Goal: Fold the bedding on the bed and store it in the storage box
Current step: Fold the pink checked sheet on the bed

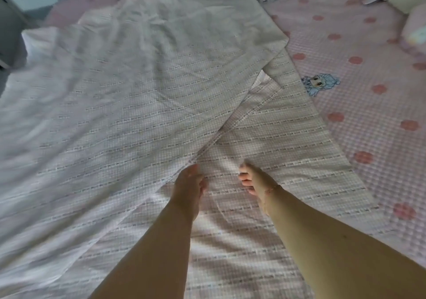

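A pale checked blanket (129,105) with thin dark stitched lines lies spread over the bed, one half folded over the other along a diagonal edge. My left hand (187,188) grips that folded edge near the middle of the view, fingers curled into the cloth. My right hand (253,181) rests on the lower layer just to the right, fingers curled against the fabric; whether it pinches the cloth is not visible. No storage box is in view.
A pink gingham bed sheet (359,105) with red dots and a blue cartoon figure (319,83) covers the right side. Pillows (405,1) lie at the top right. A grey floor and wall corner (11,33) show at the left.
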`<state>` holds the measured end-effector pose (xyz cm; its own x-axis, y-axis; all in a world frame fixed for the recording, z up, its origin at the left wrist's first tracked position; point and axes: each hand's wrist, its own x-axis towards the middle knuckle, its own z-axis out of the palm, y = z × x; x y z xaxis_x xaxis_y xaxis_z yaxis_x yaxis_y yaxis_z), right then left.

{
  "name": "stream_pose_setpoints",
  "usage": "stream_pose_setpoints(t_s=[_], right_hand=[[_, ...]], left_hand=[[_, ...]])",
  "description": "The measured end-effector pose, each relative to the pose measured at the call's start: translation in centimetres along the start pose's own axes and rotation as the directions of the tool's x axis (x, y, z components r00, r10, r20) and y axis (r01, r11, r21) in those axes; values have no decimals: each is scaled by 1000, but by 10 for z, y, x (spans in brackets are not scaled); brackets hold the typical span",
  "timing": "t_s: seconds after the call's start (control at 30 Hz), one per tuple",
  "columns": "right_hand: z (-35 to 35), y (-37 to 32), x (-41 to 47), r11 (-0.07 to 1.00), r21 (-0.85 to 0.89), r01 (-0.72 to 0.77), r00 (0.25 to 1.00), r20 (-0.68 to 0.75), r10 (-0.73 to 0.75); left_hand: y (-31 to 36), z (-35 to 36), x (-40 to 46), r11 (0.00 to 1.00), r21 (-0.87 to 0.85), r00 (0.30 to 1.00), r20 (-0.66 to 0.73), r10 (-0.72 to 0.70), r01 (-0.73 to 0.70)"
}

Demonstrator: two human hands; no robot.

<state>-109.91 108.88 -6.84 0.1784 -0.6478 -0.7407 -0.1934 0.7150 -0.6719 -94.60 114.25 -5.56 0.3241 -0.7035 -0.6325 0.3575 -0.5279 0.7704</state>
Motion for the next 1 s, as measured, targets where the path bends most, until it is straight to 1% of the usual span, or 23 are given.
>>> stream_pose_setpoints(t_s=[0.1,0.17,0.23,0.3,0.43,0.53,0.57,0.6,0.7,0.83,0.9,1.0], right_hand=[[-2,19,13,999,51,-2,999,-54,4],[-3,27,19,995,104,-6,998,-59,13],[-4,31,25,990,144,-2,996,-91,15],[-5,31,28,988,152,-13,996,-91,27],[-6,24,31,990,136,-47,997,-60,55],[-4,22,30,987,152,-44,997,-58,53],[-4,24,30,986,159,-41,997,-59,51],[-3,25,30,986,163,-34,997,-62,45],[-3,32,33,986,166,1,997,-76,12],[-6,40,39,985,174,17,998,-62,-6],[-8,42,42,984,174,23,998,-64,-12],[-9,45,46,985,172,18,998,-56,-8]], left_hand=[[10,18,23,986,-168,1000,-8,-17,15],[12,29,41,975,-221,1000,15,-14,16],[13,37,55,959,-284,999,-23,-33,25],[14,42,54,938,-345,997,-55,-48,26],[5,39,37,966,-253,999,-41,35,-45],[5,33,38,966,-260,999,-41,-8,-3],[6,34,40,972,-236,999,-46,-20,8],[7,36,45,985,-175,999,-40,-3,-4],[8,44,64,992,25,992,37,121,-122],[16,53,89,970,134,978,91,190,-201],[19,59,95,972,99,972,115,203,-214],[25,61,100,983,-61,981,73,180,-176]])
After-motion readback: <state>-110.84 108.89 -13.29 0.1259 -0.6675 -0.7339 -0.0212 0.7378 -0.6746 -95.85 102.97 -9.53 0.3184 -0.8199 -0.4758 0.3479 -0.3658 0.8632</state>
